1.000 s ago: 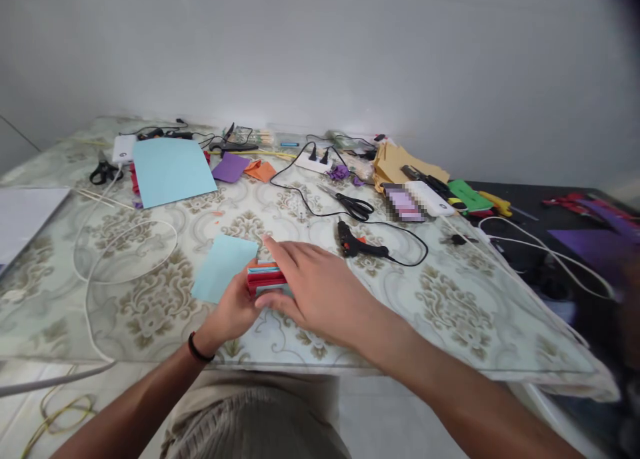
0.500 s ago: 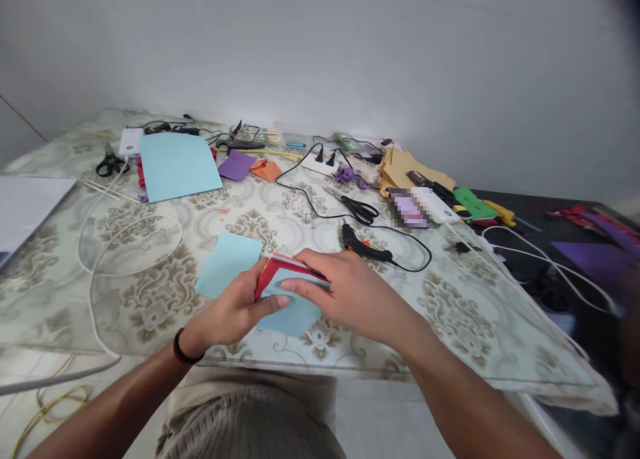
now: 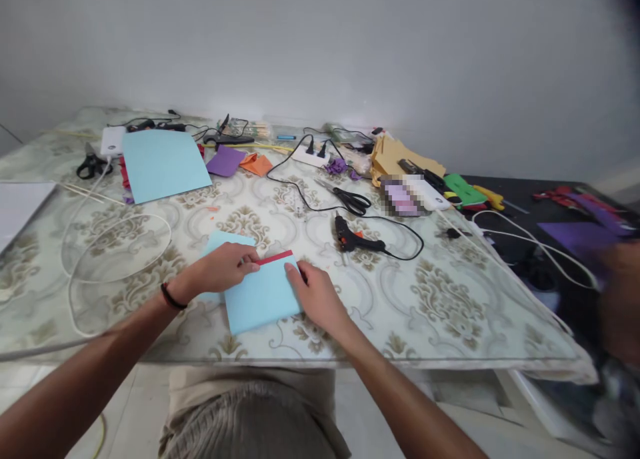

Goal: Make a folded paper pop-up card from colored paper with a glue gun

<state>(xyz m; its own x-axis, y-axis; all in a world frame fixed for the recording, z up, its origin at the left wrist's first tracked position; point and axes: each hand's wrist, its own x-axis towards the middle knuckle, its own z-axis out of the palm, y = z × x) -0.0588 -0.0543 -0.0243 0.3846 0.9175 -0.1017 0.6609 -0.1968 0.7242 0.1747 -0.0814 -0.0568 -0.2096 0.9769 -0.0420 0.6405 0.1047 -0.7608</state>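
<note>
A light blue paper (image 3: 263, 296) with a red strip (image 3: 275, 258) along its top edge lies low over the table near its front. My left hand (image 3: 225, 267) pinches its upper left corner, thumb at the end of the red strip. On the right side, my right hand (image 3: 317, 296) grips the paper's edge, with the thumb on top and the fingers partly hidden. Another light blue sheet (image 3: 230, 238) lies partly beneath the paper and my left hand.
A black glue gun (image 3: 357, 238) and black scissors (image 3: 350, 199) lie beyond my right hand. A large blue sheet (image 3: 165, 166) and white cable (image 3: 73, 299) are at the left. A power strip (image 3: 311, 156) sits at the back; someone's blurred arm (image 3: 620, 302) shows far right.
The blue paper with red has been turned down from a tilted, bent position and now shows a flat blue face. My left hand has shifted to its upper left corner, my right hand to its right edge.
</note>
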